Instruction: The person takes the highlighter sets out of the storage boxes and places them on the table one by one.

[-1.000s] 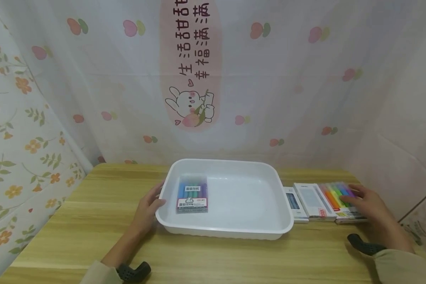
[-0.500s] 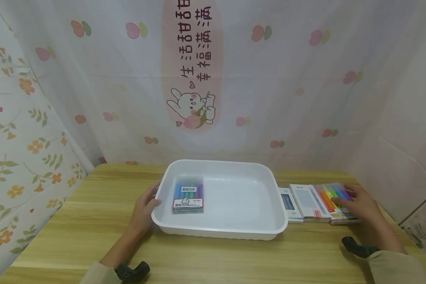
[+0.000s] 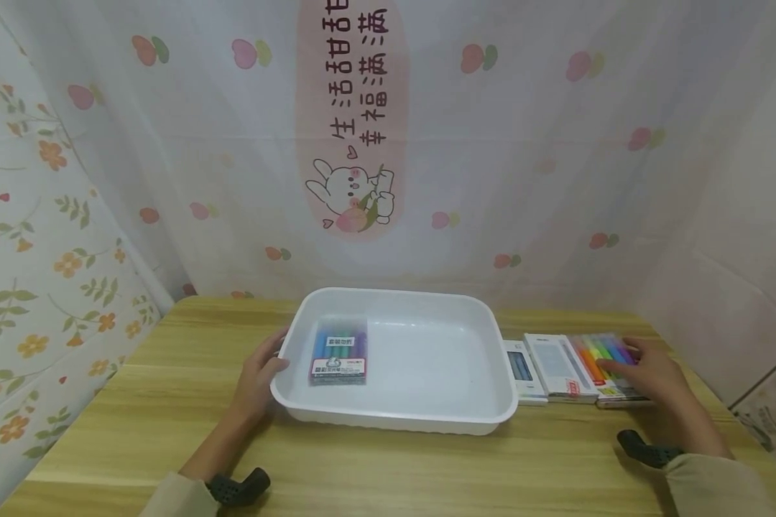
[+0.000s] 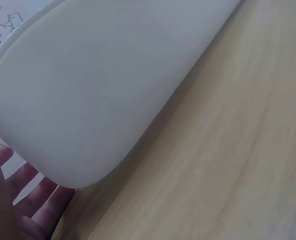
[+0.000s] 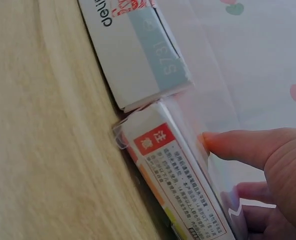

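Note:
My left hand point(image 3: 256, 377) holds the left side of a white plastic tray point(image 3: 420, 420), thumb at the rim and fingers along the outer wall. Those fingers show beside the tray's corner in the left wrist view. A clear pack of blue, green and purple pens point(image 3: 338, 353) lies inside, at the tray's left. On the right, my right hand point(image 3: 656, 377) grips a clear pack of rainbow-coloured markers point(image 3: 598, 355). Its thumb point(image 5: 227, 145) rests on the pack's top face, and the other fingers are at the far side.
Between tray and marker pack lie a white box with a window point(image 3: 559, 366) and a flatter white pack with blue-grey contents point(image 3: 524, 370). The wooden table point(image 3: 388, 474) meets a patterned curtain point(image 3: 459, 179) behind. Another floral curtain point(image 3: 52, 273) hangs at the left.
The tray, the boxes beside it and the marker pack have slid slightly left together. Both hands have moved left with them, keeping their holds.

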Demonstrator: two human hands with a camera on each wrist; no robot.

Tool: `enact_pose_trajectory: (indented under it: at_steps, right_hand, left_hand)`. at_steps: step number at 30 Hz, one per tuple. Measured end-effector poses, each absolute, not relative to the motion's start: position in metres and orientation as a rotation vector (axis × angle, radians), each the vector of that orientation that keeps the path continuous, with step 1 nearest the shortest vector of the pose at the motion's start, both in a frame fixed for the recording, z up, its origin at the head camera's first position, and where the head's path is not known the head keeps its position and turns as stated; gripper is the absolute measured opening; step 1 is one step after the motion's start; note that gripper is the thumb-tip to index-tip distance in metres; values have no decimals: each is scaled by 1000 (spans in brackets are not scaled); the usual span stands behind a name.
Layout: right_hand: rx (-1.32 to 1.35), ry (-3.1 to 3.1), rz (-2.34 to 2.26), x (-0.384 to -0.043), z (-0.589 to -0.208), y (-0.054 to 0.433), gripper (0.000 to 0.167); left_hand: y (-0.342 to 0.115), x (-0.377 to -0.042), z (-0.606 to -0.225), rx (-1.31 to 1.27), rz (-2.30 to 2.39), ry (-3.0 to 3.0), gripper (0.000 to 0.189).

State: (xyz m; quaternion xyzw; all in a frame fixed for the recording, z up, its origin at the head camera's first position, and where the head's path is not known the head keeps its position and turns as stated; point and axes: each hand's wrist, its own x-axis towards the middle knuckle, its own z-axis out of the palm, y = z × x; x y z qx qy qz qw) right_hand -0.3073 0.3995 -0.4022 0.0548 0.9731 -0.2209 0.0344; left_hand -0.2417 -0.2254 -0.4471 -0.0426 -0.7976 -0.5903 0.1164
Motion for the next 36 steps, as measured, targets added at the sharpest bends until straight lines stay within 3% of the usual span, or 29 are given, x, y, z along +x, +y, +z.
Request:
enact_pose_trajectory:
  at_steps: [21,36]
  right_hand:
    - [282,2924,-707,-308,-404,391,110]
    - [246,2946,-621,-307,-402,389,105]
  left_hand:
    - [-225,-244,-449,-181,-1773,-2284,55]
    - [-224,-245,-450,-166,-1800,-2278,55]
